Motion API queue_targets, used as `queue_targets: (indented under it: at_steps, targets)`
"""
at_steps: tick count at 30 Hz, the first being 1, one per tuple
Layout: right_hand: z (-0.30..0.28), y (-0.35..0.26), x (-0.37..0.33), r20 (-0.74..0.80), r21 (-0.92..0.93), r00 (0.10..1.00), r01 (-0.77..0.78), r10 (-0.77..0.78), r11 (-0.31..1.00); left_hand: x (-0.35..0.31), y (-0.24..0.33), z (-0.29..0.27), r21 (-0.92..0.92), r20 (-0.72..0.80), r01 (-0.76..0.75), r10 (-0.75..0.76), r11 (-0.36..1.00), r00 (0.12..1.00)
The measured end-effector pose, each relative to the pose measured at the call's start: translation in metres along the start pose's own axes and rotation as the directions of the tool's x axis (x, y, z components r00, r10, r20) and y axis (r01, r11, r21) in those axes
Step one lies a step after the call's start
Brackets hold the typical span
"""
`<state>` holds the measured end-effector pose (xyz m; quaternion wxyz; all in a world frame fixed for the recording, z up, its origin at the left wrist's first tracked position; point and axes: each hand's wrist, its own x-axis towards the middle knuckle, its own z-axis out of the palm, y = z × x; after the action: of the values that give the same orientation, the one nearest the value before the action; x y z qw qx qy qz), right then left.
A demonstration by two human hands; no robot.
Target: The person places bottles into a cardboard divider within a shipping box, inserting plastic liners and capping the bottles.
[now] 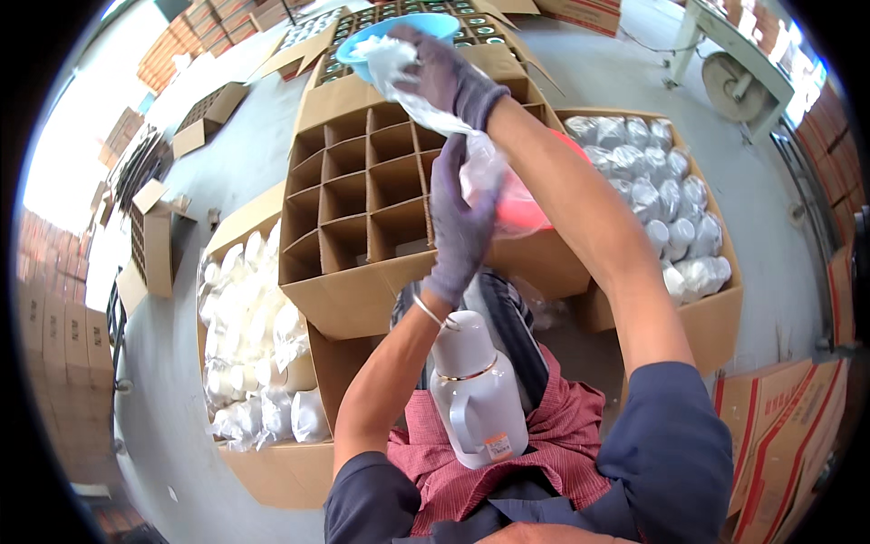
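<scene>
A white vacuum jug (476, 399) with a gold ring below its lid and an orange label rests upright on my lap. Above it, my left hand (462, 218), in a grey-purple glove, closes on the lower end of a crumpled clear plastic bag (430, 113). The bag stretches up to my right hand (444, 77), gloved alike, which grips its upper part at a light blue basin (441, 25). Some white plastic lies in that basin. Partly behind my right forearm is a pink basin (524, 207). Both hands are over a divided carton (362, 295) with bare compartments.
On the left, a carton (272, 476) holds white bagged parts. Another carton (693, 331) at right holds several silvery wrapped cylinders. Beyond stand divided cartons with filled cells (480, 36). Flat cardboard (779, 435) leans at lower right; a wheeled bench (729, 68) stands far right.
</scene>
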<state>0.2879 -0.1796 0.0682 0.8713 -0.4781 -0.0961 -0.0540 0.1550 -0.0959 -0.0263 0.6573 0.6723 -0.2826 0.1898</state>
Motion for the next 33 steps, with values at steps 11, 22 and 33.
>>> queue_targets:
  at_steps: [11, 22, 33]
  targets:
    - [-0.060, 0.116, -0.168, 0.317, -0.948, 0.931, 0.308, -0.180, -0.078, -0.040, -0.079, -0.114, -0.557, 0.135, 0.656, -0.723, 0.510, 0.677]
    - [-0.081, 0.115, -0.253, 0.051, -0.867, 0.998, 0.058, -0.027, 0.495, -0.169, -0.048, -0.175, -0.146, 0.219, 0.241, -0.206, 0.960, 0.954]
    - [-0.109, 0.145, -0.277, -0.132, -0.881, 0.964, -0.007, -0.231, 0.474, -0.170, 0.004, -0.201, 0.098, 0.408, 0.497, -0.490, 0.862, 0.770]
